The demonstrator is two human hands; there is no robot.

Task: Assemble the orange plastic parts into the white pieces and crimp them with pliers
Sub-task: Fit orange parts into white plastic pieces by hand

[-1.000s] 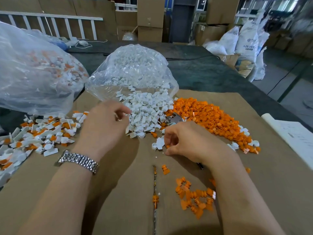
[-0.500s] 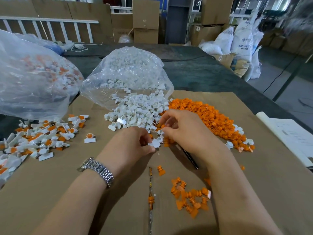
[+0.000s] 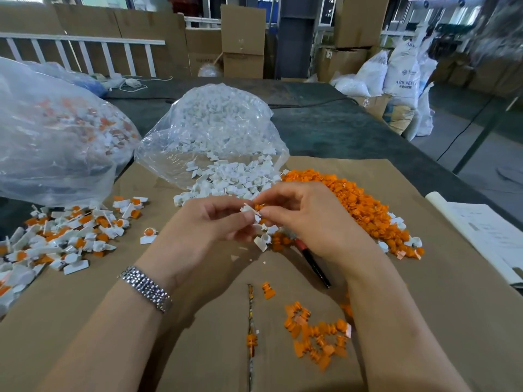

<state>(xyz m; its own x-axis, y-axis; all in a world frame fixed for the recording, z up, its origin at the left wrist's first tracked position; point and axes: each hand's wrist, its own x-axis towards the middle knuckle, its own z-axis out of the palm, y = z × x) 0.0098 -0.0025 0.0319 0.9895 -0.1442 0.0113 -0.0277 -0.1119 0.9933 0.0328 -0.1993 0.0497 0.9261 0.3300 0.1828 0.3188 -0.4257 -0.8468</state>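
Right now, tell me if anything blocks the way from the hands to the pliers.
Nothing visible blocks them. The pliers lie on the cardboard directly beneath the right hand, head end hidden under it, handle pointing toward the person. Both that hand and the left hand pinch a white piece, so one must release first.

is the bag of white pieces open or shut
Open. The clear bag lies on its side with its mouth facing the person, and white pieces have spilled out of it onto the cardboard.
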